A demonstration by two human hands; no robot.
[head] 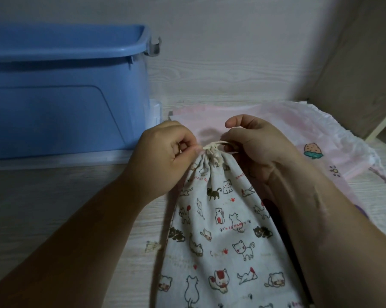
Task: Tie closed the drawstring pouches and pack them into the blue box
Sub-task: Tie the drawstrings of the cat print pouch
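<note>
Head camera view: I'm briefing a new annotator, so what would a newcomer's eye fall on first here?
The cat-print pouch lies in the centre foreground, its neck gathered, with the left hand and right hand pinching the cream drawstring there. A big blue box stands behind on the left, and a pink pouch lies flat to the right.

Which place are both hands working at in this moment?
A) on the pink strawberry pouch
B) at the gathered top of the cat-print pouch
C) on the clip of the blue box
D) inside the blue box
B: the left hand and right hand pinch the cream drawstring at the gathered top of the cat-print pouch.
</note>
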